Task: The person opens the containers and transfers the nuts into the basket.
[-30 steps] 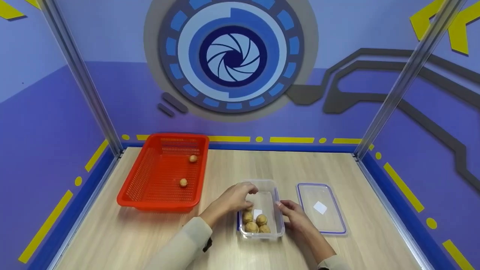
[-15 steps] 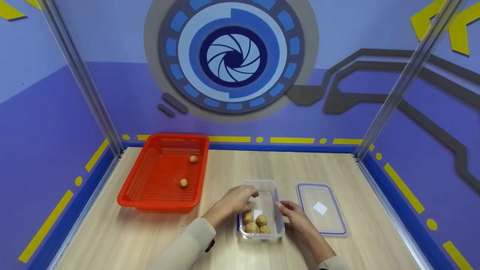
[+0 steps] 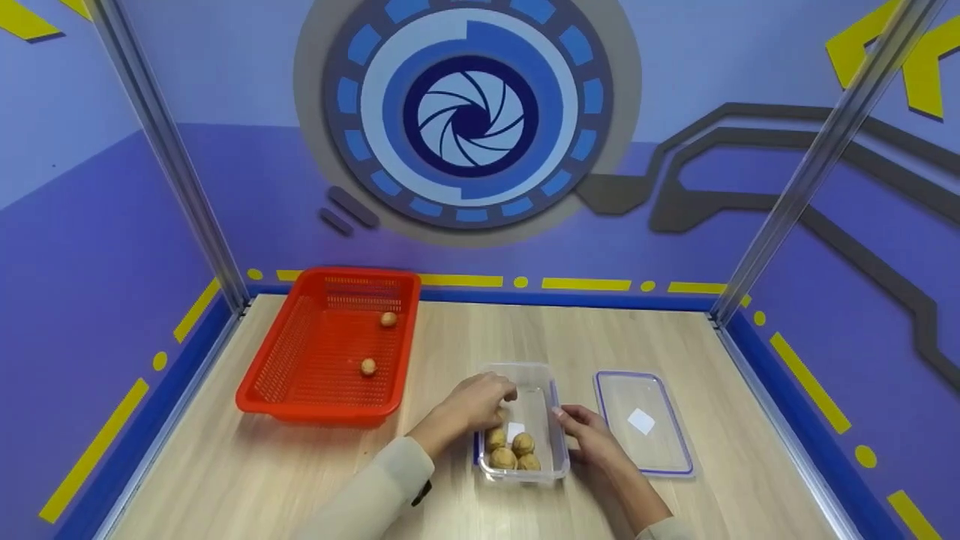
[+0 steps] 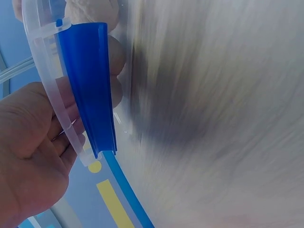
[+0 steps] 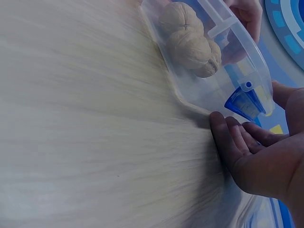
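In the head view, a clear plastic box (image 3: 545, 420) with blue side latches stands on the table, several walnuts (image 3: 503, 458) gathered at its near end. My left hand (image 3: 476, 401) reaches over the left wall, fingertips down inside, holding a walnut mostly hidden by the fingers. Through the wall, the left wrist view shows rounded walnuts (image 4: 116, 53) behind the blue latch (image 4: 88, 85). My right hand (image 3: 592, 435) grips the box's right side, thumb at the rim; in the right wrist view its fingers (image 5: 225, 140) are low beside the wall.
A red slotted basket (image 3: 330, 412) stands at the left back, with two walnuts (image 3: 368, 367) inside. Right of the box lies its clear lid (image 3: 660, 450) with a blue edge and a white label. Printed panels (image 3: 495, 255) and metal posts (image 3: 780, 202) enclose the table.
My left hand has shifted slightly right and nearer inside the box, hiding more of the walnut at its fingertips. My right hand keeps its grip. The head view has tilted a little.
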### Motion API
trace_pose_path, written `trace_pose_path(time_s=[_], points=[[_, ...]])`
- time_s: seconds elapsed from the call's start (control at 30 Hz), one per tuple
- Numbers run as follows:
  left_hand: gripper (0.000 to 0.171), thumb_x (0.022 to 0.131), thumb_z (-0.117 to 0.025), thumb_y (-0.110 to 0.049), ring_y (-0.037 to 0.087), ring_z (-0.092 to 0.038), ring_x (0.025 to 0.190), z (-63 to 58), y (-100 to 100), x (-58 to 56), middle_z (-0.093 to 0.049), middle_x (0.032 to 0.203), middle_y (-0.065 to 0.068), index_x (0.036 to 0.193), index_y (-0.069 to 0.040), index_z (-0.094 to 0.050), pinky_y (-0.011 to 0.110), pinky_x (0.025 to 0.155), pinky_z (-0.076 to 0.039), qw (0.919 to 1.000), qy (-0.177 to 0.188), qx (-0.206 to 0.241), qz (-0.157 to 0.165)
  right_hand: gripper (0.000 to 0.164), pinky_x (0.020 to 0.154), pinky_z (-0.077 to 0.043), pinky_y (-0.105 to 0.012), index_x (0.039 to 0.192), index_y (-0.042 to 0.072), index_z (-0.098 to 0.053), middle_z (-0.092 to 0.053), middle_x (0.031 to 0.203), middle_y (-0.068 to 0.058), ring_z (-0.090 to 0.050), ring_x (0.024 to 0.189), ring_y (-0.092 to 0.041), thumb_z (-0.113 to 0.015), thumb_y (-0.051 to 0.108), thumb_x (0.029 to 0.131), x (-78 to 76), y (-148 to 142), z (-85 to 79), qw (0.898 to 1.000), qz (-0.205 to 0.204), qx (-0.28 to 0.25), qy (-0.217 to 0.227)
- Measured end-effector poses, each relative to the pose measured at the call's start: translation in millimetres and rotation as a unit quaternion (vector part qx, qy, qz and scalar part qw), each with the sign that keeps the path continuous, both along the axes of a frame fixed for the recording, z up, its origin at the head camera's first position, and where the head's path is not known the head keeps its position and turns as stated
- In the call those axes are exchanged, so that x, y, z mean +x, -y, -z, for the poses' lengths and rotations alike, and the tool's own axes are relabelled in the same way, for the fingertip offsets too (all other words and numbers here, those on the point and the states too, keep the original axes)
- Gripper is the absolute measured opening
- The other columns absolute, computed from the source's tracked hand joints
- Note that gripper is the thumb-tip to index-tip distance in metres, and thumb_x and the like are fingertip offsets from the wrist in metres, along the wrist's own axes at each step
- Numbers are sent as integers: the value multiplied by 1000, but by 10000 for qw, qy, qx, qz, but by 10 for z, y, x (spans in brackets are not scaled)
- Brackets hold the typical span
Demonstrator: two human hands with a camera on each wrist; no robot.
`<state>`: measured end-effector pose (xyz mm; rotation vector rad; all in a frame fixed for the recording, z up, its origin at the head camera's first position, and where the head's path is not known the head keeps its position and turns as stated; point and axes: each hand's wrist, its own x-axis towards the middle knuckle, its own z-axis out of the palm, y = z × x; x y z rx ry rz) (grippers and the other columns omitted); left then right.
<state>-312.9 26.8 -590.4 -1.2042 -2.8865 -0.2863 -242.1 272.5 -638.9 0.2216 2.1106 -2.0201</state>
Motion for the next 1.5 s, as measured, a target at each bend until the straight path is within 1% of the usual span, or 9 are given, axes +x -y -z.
trace_pose_path(time_s=[0.27,0.47,0.53,0.73,0.83,0.97,1.17,1.33,1.5], points=[[31,81,-84,-13,17,-66,98,-11,-2,-18,-76,105,-2,112,-13,-77,31,86,-56,10000,-63,5,56,55,105,-51,-62,141,-5,-57,-59,141,-23,-57,130,-37,-65,37,106,-7,-8,-19,10000,64,57,-7],[29,80,-85,-15,16,-64,94,10,12,-27,-75,100,-3,108,-12,-78,32,85,-55,10000,-1,-49,42,57,106,-50,-62,140,-6,-56,-59,142,-23,-55,132,-39,-66,38,106,-10,7,-12,10000,-14,65,12],[27,81,-84,-15,17,-64,92,24,11,-29,-75,99,-3,107,-12,-79,33,84,-55,9999,-4,-97,42,58,106,-50,-62,140,-6,-56,-59,142,-24,-55,133,-40,-66,39,106,-12,14,-11,10000,-21,51,30],[19,82,-82,-16,17,-62,86,27,-3,-27,-73,90,-5,101,-14,-79,33,79,-54,9994,-221,-255,54,58,108,-48,-64,140,-5,-57,-58,143,-23,-54,133,-40,-67,40,105,-9,21,-15,9999,43,100,42],[17,80,-81,-15,17,-62,83,4,1,-11,-73,86,-6,97,-15,-80,32,76,-54,9987,-407,-274,105,60,104,-52,-61,141,-7,-55,-57,143,-25,-54,133,-40,-66,40,106,-4,26,-12,10000,27,69,-13],[16,78,-81,-15,18,-63,81,-8,-3,-8,-73,84,-6,94,-15,-80,32,75,-54,9980,-546,-276,178,59,99,-56,-59,142,-9,-53,-57,142,-27,-54,132,-41,-64,38,107,-9,27,16,10000,40,43,-77],[15,80,-82,-15,18,-61,80,28,-11,-23,-72,83,-6,94,-15,-80,33,74,-53,9991,-384,-98,149,58,98,-57,-57,140,-7,-56,-59,140,-25,-57,130,-39,-65,39,106,-7,23,10,9999,100,92,-60],[15,79,-81,-14,17,-60,78,54,-1,-16,-70,82,-6,94,-15,-80,33,72,-52,9991,-377,54,166,59,102,-55,-59,141,-5,-56,-58,143,-24,-55,133,-40,-66,41,105,3,19,7,9999,48,137,-6],[17,79,-83,-16,17,-62,81,76,11,-13,-72,85,-6,96,-16,-80,33,74,-53,9987,-451,162,181,59,105,-52,-62,141,-6,-56,-57,144,-24,-54,134,-41,-66,41,105,7,20,5,9998,18,190,-67]])
